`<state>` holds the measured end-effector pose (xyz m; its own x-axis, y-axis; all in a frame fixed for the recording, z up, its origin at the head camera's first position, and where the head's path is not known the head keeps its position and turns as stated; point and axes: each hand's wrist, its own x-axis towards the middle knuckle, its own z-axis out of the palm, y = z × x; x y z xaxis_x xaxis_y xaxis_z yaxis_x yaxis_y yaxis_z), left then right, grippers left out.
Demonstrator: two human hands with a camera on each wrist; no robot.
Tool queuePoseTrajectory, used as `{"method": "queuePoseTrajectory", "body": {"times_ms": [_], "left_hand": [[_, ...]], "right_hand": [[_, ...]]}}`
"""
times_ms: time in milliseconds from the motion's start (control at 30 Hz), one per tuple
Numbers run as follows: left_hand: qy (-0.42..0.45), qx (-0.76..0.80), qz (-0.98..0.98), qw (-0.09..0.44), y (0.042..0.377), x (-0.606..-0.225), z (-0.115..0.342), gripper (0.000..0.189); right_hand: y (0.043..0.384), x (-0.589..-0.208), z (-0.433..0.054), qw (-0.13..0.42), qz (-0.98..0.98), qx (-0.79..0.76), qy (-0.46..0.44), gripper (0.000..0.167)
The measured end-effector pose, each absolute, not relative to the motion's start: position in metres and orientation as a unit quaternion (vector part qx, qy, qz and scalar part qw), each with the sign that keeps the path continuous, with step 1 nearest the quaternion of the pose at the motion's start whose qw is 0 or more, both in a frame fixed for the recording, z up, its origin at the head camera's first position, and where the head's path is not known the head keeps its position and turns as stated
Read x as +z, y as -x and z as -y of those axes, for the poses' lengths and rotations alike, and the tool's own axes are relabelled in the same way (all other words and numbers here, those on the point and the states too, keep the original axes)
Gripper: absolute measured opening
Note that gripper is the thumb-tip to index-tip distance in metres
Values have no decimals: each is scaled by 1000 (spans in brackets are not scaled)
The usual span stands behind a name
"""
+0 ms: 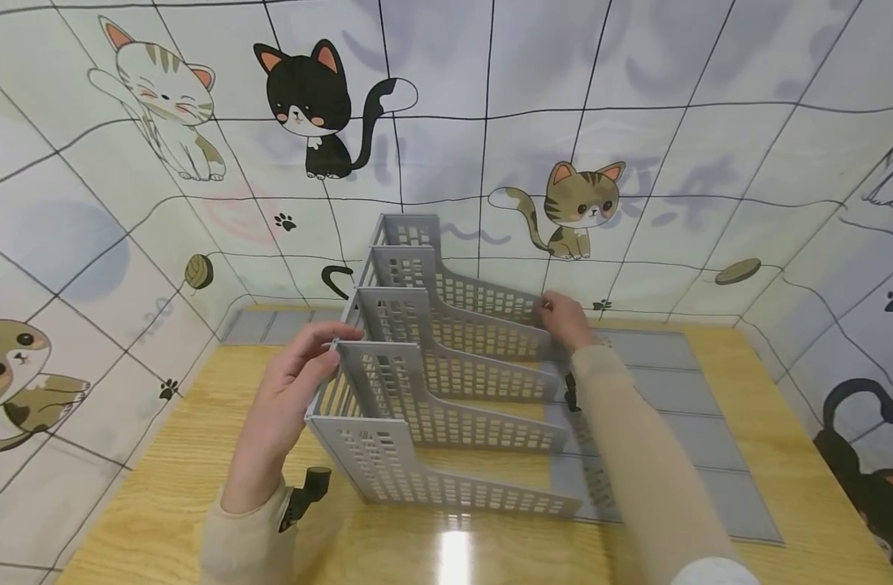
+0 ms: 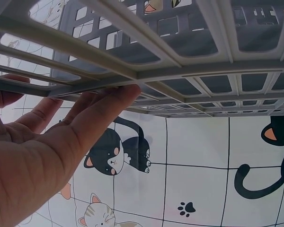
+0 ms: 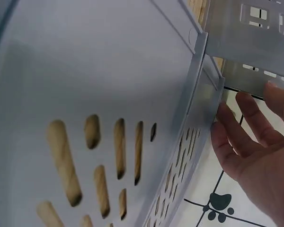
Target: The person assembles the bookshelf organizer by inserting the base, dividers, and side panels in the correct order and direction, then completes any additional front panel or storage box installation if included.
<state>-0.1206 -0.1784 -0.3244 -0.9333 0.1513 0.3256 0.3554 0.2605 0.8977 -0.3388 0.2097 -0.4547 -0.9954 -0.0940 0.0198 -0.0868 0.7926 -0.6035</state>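
A grey plastic file rack [image 1: 490, 422] with several perforated upright dividers stands on the wooden table. My left hand [image 1: 288, 390] holds the top of its tall slatted side, thumb near a divider corner. In the left wrist view, the fingers [image 2: 102, 106] curl at a rib of the slatted side [image 2: 180, 75]. My right hand [image 1: 566, 321] pinches the low front end of the farthest divider. From the right wrist, that hand [image 3: 260, 137] shows its fingers behind the divider and its thumb at the near face [image 3: 251, 47].
A flat grey ribbed panel [image 1: 731, 439] lies right of the rack, partly behind the right sleeve. Another flat grey piece [image 1: 270, 327] lies at the back left. The wooden table [image 1: 161, 487] meets a cloth backdrop [image 1: 446, 154] printed with cats and grid lines.
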Motion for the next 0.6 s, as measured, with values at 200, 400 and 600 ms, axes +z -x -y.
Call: {"method": "queuePoseTrajectory", "body": {"times_ms": [200, 400, 600], "left_hand": [[151, -593, 787, 83, 120, -324, 178, 29], [150, -597, 784, 80, 121, -324, 179, 29], [157, -595, 784, 83, 121, -326, 179, 29]], "right_hand": [[338, -449, -212, -14, -949, -312, 49, 20], [337, -451, -214, 11, -951, -304, 48, 20], [338, -458, -216, 15, -961, -271, 52, 22]]}}
